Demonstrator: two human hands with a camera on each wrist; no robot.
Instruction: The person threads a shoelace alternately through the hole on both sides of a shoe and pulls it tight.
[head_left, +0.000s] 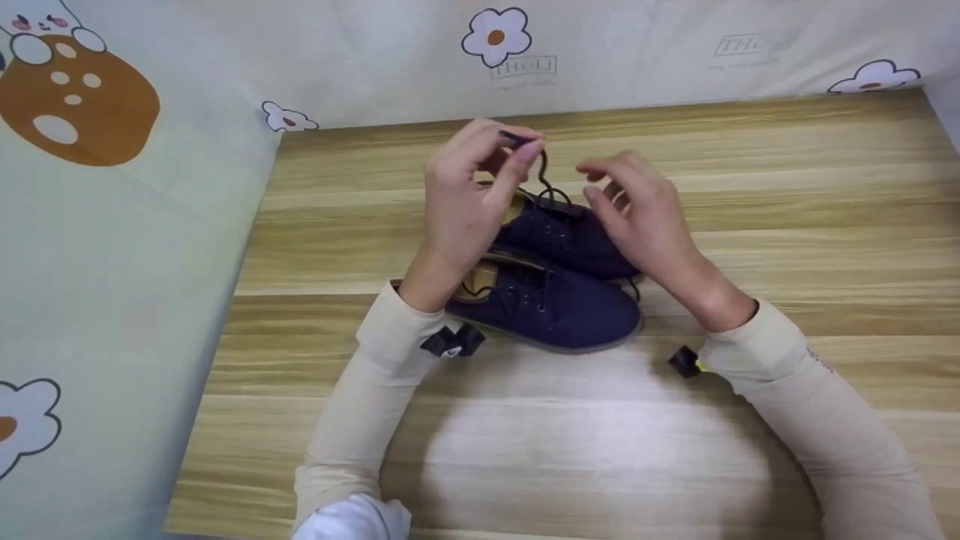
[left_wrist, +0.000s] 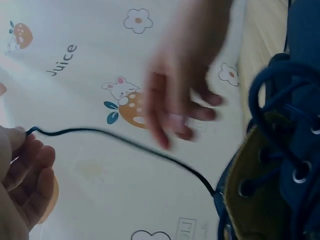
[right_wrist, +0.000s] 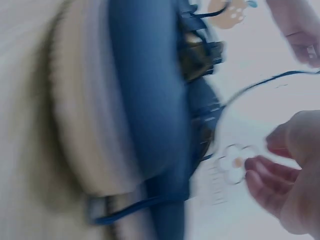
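Observation:
Two navy lace-up shoes lie side by side on the table, toes to the right. Above the far shoe [head_left: 577,240], my left hand [head_left: 469,187] pinches the end of a dark shoelace [head_left: 544,169] between thumb and fingers. In the left wrist view that shoelace [left_wrist: 125,140] runs from the fingertips down to the shoe's eyelets. My right hand [head_left: 637,206] hovers over the far shoe's toe, fingers loosely bent with nothing between them. The near shoe [head_left: 577,311] has its own lace threaded through eyelets. Motion blurs the shoes in the right wrist view.
The wood-grain table [head_left: 570,427] spreads around the shoes. A pale patterned sheet [head_left: 390,60] stands along its back and left side. Small black pieces sit at both cuffs, one by the left cuff [head_left: 454,341] close to the near shoe's heel.

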